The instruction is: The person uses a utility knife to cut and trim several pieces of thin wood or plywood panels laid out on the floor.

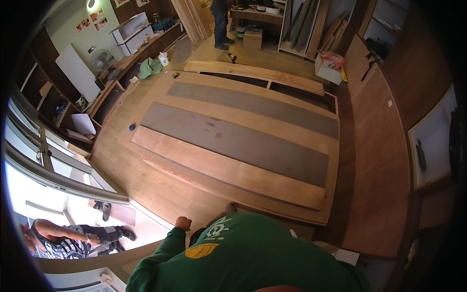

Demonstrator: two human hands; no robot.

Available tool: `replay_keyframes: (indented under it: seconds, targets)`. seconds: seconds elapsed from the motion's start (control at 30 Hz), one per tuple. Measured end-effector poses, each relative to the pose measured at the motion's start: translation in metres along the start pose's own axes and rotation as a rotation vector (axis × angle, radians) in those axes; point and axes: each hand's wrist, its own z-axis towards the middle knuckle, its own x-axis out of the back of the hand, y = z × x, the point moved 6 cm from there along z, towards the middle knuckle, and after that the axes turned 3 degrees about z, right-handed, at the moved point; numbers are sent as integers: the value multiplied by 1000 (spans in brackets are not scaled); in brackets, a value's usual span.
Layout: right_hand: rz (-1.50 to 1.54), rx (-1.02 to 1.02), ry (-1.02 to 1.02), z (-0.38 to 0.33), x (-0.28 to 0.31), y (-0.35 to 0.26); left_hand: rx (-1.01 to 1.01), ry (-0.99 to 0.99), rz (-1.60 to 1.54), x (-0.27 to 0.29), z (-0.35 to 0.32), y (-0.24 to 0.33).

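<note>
The person's left hand (183, 223) is near a long wooden plank (224, 165), which lies alongside a grey strip (233, 141) on a broad board (238, 120). The left grip appears curled; how tightly, or around what, cannot be told. The right hand is out of view.

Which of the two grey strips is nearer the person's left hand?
The wider grey strip; the narrower grey strip lies beyond it, farther from the left hand.
</note>
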Motion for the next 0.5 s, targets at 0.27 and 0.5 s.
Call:
replay_keyframes:
  seconds: [0.27, 0.5]
  targets:
    - [81, -7, 18, -11, -19, 5, 4, -33, 6, -21, -17, -19]
    - [231, -32, 86, -32, -53, -40, -30, 157, -55, -3, 19, -79]
